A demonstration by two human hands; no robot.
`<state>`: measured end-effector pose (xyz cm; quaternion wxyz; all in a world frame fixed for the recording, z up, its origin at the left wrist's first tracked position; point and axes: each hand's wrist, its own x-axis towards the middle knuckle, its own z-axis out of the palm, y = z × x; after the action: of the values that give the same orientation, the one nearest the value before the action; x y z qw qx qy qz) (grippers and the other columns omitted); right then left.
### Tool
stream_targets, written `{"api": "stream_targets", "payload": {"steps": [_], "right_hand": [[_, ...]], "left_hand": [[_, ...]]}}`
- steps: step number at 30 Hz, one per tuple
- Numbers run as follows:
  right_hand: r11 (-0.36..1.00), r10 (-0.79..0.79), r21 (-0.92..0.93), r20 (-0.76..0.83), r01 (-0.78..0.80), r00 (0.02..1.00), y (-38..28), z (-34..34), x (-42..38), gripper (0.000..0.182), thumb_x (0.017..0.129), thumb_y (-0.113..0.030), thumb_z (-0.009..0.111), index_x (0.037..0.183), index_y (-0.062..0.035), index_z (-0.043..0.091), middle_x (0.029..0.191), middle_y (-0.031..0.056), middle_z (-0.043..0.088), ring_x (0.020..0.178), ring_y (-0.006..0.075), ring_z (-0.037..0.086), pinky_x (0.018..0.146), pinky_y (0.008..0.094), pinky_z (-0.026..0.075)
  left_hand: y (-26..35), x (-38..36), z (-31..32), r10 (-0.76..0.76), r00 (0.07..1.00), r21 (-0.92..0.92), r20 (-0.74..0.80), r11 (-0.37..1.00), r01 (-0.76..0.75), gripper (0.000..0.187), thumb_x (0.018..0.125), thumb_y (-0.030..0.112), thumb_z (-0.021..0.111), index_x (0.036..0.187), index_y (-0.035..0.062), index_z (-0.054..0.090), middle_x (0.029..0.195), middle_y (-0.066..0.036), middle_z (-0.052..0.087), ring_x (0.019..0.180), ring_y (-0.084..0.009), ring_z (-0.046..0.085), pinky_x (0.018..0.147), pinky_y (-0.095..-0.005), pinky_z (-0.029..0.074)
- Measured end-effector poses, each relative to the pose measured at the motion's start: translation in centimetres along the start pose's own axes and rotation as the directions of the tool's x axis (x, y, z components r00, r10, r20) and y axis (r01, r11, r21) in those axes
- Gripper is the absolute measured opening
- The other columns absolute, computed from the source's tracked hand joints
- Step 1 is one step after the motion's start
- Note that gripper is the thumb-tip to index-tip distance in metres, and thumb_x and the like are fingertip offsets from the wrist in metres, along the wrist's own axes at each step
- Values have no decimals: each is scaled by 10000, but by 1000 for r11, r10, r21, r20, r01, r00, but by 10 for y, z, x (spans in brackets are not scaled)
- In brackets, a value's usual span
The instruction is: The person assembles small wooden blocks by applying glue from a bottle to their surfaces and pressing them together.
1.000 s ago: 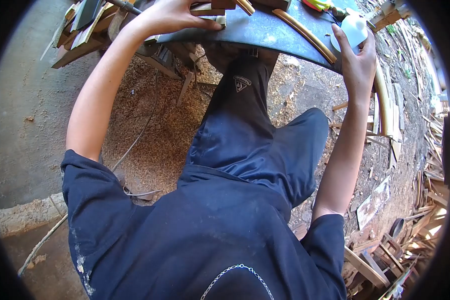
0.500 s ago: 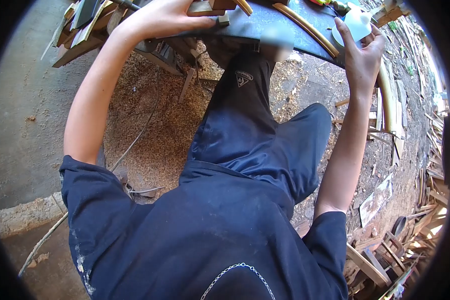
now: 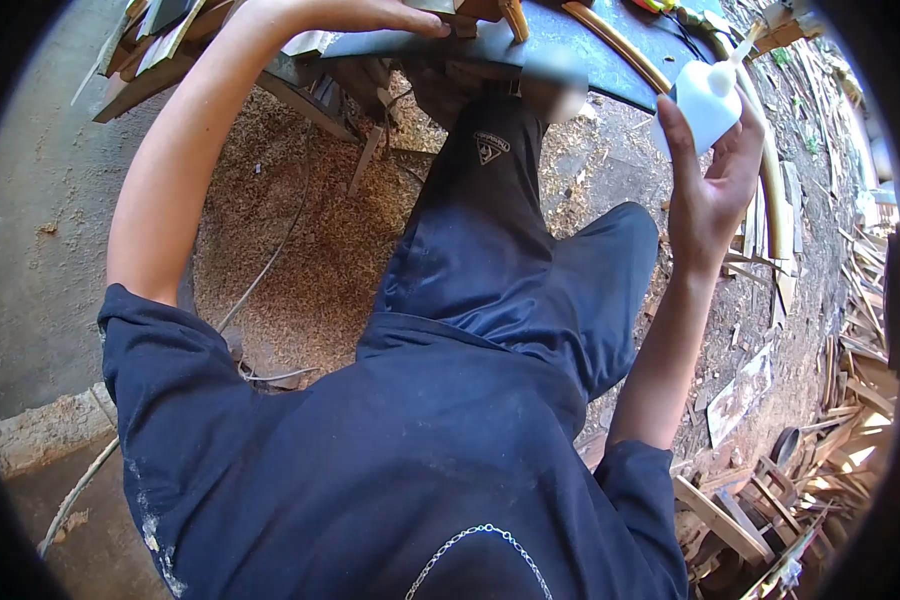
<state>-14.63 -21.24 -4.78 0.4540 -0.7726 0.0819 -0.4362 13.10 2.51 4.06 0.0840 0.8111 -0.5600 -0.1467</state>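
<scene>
At twelve o'clock the dark tabletop ends in an edge over open, shaving-strewn floor — a smooth, rounded white bottle at two o'clock, held between the right hand's thumb and fingers; the left hand, by wooden blocks at twelve, is cropped — its grip cannot be told

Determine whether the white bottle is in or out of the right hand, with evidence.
In: the right hand holds the white bottle, with the thumb on one side and fingers on the other.
</scene>
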Motion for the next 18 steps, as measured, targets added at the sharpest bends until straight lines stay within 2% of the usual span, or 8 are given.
{"api": "stream_targets", "payload": {"steps": [3,7,12,15,18], "right_hand": [[996,70,-54,29,-68,997,-11,3,-16,676,895,-300,939,1383,-10,571,1203,157,748,1109,215,723,943,352,572],[976,34,-220,132,-4,991,-15,8,-27,675,887,-311,937,1381,-38,568,1157,160,783,1068,234,753,952,366,571],[969,37,-247,225,20,974,-27,21,-33,561,891,-292,908,1333,-65,648,1135,142,784,1039,261,771,896,409,606],[948,93,-319,279,1,956,-31,26,-34,552,885,-274,897,1334,-49,669,1161,157,760,1045,277,766,901,411,604],[931,54,-360,314,66,948,-32,31,-34,541,888,-274,873,1345,-54,684,1201,166,735,1080,317,752,930,432,599]], "left_hand": [[-2,-2,0,39,999,-17,-11,999,-39,615,923,410,805,1342,24,574,1248,-242,664,1205,-367,639,1032,-451,495],[-1,-8,-2,-3,1000,21,-22,1000,4,623,894,343,831,1345,3,568,1257,-246,665,1208,-367,642,1040,-446,506],[3,-13,-6,-1,999,65,-43,998,4,621,886,301,832,1339,-45,587,1281,-252,671,1223,-367,650,1075,-430,518],[-4,-14,-3,27,998,57,-64,998,-23,633,889,298,830,1361,-50,592,1290,-255,672,1236,-370,651,1094,-429,516],[-8,-16,-1,62,994,82,-91,995,-54,650,894,302,831,1383,-49,588,1307,-260,670,1254,-378,645,1113,-432,510]]}}
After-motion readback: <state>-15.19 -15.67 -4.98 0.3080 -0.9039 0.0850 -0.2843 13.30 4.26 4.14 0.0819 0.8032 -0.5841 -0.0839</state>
